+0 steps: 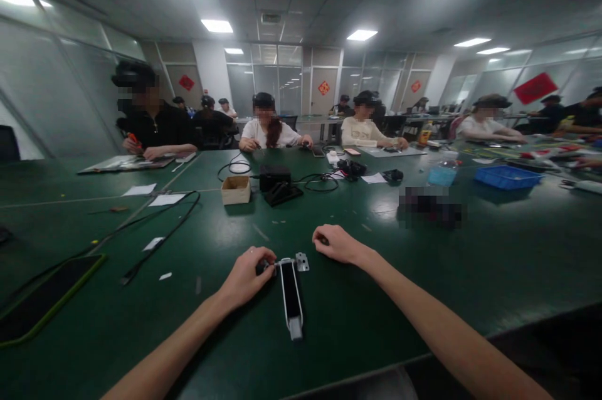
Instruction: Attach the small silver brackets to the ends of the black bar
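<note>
On the green table in front of me lies a long narrow device (pixel 291 293) with a black strip inside a white frame. Its near end is a pale grey tab (pixel 295 328), and a flat metal plate with holes (pixel 302 261) sits at its far right corner. My left hand (pixel 250 276) is at the far left corner, thumb and fingers closed around a small metal part that they mostly cover. Farther off to the right, apart from the device, my right hand (pixel 337 243) rests on the table with its fingers curled in. Whatever they hold is hidden.
Beyond my hands stand a cardboard box (pixel 236 190), a black box (pixel 275 178) and cables. A blue tray (pixel 508 177) is on the right. A green-edged black mat (pixel 47 300) and a cable (pixel 162 237) lie left. Several people work across the table.
</note>
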Demonstrator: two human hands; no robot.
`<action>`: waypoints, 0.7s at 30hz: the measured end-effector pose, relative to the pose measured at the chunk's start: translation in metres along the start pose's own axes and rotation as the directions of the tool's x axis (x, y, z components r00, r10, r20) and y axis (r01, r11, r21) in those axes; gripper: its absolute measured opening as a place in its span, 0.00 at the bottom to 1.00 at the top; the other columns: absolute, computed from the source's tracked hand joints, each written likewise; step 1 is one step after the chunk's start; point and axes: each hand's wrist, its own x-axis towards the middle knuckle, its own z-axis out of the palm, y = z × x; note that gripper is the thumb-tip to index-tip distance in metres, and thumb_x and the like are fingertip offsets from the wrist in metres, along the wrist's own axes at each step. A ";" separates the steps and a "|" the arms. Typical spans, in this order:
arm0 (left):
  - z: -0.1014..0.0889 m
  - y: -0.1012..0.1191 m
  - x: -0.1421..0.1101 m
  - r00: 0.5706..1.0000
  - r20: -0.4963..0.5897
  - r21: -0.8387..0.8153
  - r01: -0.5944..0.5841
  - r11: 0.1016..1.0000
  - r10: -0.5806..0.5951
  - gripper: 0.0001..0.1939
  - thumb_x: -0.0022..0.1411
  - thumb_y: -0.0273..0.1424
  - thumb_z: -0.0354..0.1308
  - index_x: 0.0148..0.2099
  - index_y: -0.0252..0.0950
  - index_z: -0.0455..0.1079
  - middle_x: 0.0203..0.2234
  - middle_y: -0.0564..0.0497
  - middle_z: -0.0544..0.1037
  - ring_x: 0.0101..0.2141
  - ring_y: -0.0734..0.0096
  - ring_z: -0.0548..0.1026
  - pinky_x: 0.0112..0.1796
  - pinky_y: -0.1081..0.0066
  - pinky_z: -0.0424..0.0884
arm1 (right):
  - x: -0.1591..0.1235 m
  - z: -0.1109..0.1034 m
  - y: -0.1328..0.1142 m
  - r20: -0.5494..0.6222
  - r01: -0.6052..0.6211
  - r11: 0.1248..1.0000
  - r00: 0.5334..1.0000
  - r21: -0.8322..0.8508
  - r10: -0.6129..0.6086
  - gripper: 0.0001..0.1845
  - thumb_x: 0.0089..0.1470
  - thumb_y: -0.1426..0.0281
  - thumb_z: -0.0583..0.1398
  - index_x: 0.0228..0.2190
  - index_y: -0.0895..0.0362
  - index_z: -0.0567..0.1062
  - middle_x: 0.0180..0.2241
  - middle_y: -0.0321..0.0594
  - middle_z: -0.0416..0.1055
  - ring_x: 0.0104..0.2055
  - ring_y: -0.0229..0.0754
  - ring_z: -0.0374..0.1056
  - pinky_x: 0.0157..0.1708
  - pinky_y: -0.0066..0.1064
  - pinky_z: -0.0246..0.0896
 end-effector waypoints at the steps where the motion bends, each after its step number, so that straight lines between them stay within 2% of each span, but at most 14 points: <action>1: 0.000 0.000 0.000 1.000 -0.006 0.001 -0.004 1.000 0.004 0.08 0.59 0.30 0.53 0.39 0.36 0.71 0.33 0.49 0.76 0.34 0.64 0.73 0.37 0.65 0.70 | -0.001 0.001 -0.005 0.009 0.025 0.999 1.000 0.035 -0.025 0.06 0.54 0.72 0.57 0.33 0.60 0.74 0.32 0.40 0.71 0.31 0.37 0.65 0.33 0.29 0.60; 6: 0.001 0.000 -0.001 1.000 -0.009 0.006 -0.008 1.000 0.008 0.06 0.59 0.29 0.54 0.39 0.37 0.71 0.32 0.50 0.76 0.34 0.65 0.73 0.37 0.66 0.70 | -0.005 0.004 -0.026 -0.003 0.147 0.977 0.989 0.153 -0.148 0.11 0.56 0.73 0.56 0.40 0.60 0.74 0.32 0.39 0.72 0.30 0.35 0.65 0.31 0.27 0.60; 9: 0.002 0.000 -0.001 1.000 -0.009 0.006 -0.007 1.000 0.007 0.06 0.59 0.29 0.54 0.39 0.37 0.70 0.32 0.51 0.75 0.34 0.66 0.73 0.37 0.66 0.70 | -0.006 0.008 -0.032 -0.008 0.201 0.967 0.979 0.158 -0.202 0.09 0.55 0.75 0.56 0.37 0.60 0.76 0.33 0.40 0.72 0.30 0.35 0.65 0.32 0.27 0.61; 15: 0.003 -0.001 -0.003 1.000 -0.011 -0.010 0.012 1.000 -0.012 0.06 0.59 0.27 0.54 0.39 0.37 0.70 0.33 0.51 0.75 0.34 0.66 0.72 0.38 0.66 0.70 | -0.008 0.017 -0.034 -0.004 0.209 0.966 0.977 0.152 -0.211 0.08 0.55 0.74 0.56 0.35 0.58 0.75 0.33 0.39 0.72 0.34 0.37 0.66 0.36 0.29 0.62; 21: 0.004 -0.004 -0.004 1.000 -0.008 -0.019 0.016 1.000 -0.016 0.07 0.59 0.27 0.54 0.40 0.37 0.70 0.34 0.51 0.75 0.36 0.66 0.72 0.38 0.66 0.69 | -0.007 0.015 -0.032 0.027 0.223 0.966 0.973 0.134 -0.228 0.08 0.58 0.72 0.55 0.36 0.57 0.75 0.36 0.40 0.72 0.39 0.40 0.65 0.40 0.33 0.62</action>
